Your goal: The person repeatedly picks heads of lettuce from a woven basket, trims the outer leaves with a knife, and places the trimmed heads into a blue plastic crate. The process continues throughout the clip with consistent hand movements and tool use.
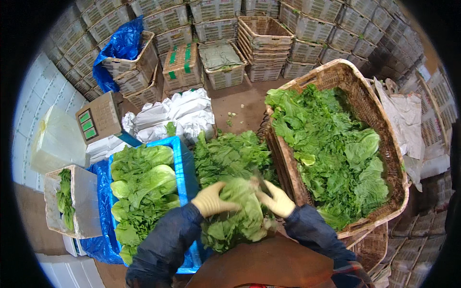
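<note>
My left hand [216, 202], in a pale yellow glove, is shut on the left side of a leafy lettuce head [242, 201], which is motion-blurred. At the cut stem end, my right hand [276, 200], gloved alike, holds a knife [264, 185] whose dark blade is partly seen and blurred. Beneath and beyond both hands lie loose lettuce leaves [234, 154]. To the left, lettuce heads [144, 187] fill a blue-lined crate [177, 158]. A large, dirty plastic crate [401, 180] on the right holds more leafy lettuce [335, 154].
Beyond the blue-lined crate stand a scale [99, 117] and white wrapped bundles [180, 111]. A foam box [84, 201] with some leaves is at the far left. Stacked crates [266, 39] line the back, and blue plastic sheeting [124, 39] drapes over one crate.
</note>
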`<state>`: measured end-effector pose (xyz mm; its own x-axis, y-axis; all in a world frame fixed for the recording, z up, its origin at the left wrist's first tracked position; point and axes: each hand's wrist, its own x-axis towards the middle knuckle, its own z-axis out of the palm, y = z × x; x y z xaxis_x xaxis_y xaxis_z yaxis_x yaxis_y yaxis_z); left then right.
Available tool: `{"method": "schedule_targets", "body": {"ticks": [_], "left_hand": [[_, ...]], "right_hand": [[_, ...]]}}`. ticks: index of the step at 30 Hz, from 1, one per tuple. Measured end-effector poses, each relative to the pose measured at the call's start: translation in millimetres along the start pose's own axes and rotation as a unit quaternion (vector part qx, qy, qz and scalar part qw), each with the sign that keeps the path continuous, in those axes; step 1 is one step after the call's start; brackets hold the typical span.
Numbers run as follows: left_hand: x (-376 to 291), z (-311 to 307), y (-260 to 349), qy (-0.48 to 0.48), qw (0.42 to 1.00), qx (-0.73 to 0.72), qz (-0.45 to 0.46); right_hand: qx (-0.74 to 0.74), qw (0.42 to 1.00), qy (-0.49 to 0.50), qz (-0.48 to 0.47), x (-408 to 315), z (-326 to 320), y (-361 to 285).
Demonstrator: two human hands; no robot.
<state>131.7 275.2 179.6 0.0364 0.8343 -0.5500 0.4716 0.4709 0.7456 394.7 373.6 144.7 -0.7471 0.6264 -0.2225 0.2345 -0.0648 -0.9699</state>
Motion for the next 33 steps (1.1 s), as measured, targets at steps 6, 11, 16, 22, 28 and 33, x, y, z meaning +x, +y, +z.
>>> {"method": "schedule_targets", "body": {"ticks": [6, 11, 16, 22, 28, 33], "left_hand": [[14, -58, 11, 0.061, 0.901, -0.329, 0.275], [-33, 32, -55, 0.079, 0.843, -0.527, -0.068], [32, 51, -92, 0.215, 0.849, -0.454, 0.167], [102, 38, -114, 0.298, 0.765, -0.572, 0.006], [70, 59, -95, 0.315, 0.765, -0.527, 0.197], [-13, 29, -71, 0.272, 0.667, -0.575, 0.388]], "right_hand": [[0.536, 0.841, 0.000, 0.076, 0, -20, 24], [0.527, 0.844, 0.003, 0.102, -26, 11, 85], [0.454, 0.887, 0.015, 0.089, 69, 9, 135], [0.213, 0.960, 0.137, 0.117, 152, -13, 107], [0.294, 0.928, 0.226, -0.031, 109, -1, 83], [0.313, 0.906, 0.246, -0.144, 75, -23, 31]]}}
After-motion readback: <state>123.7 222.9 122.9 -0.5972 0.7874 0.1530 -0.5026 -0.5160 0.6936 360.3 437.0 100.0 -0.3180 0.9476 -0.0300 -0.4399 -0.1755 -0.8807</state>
